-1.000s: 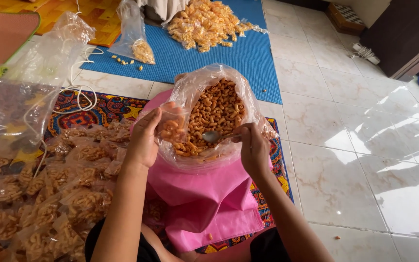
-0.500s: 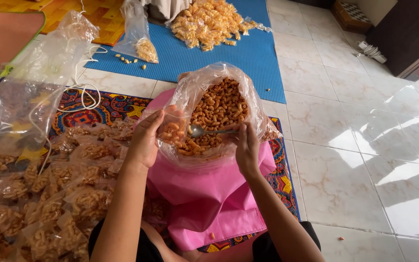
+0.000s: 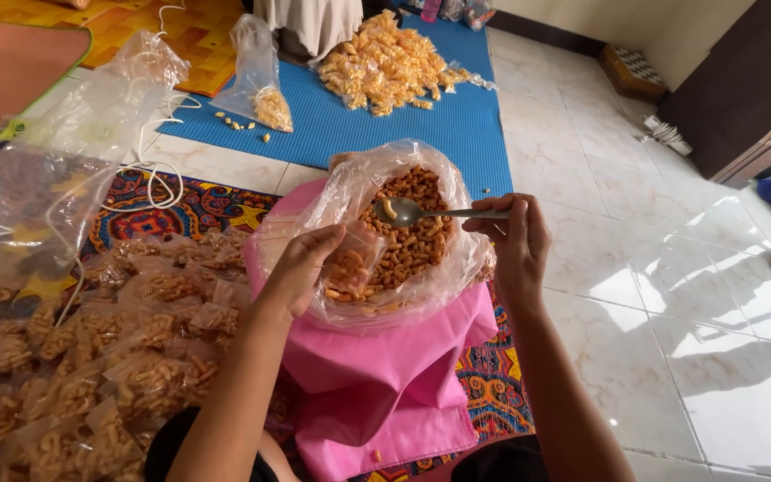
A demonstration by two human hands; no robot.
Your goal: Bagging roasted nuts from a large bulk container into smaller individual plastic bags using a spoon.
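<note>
Head view: I see my right hand, clenched on a metal spoon, has lifted a curled snack clear of the big snack bag toward the small pouch my left hand pinches, so filling is underway.

Open tiled floor right of the right hand: free passage there. Left side blocked by heaped filled snack packets on the patterned mat. Ahead, beyond the big snack bag, bare blue mat between 1 upright bag and a packet pile.
</note>
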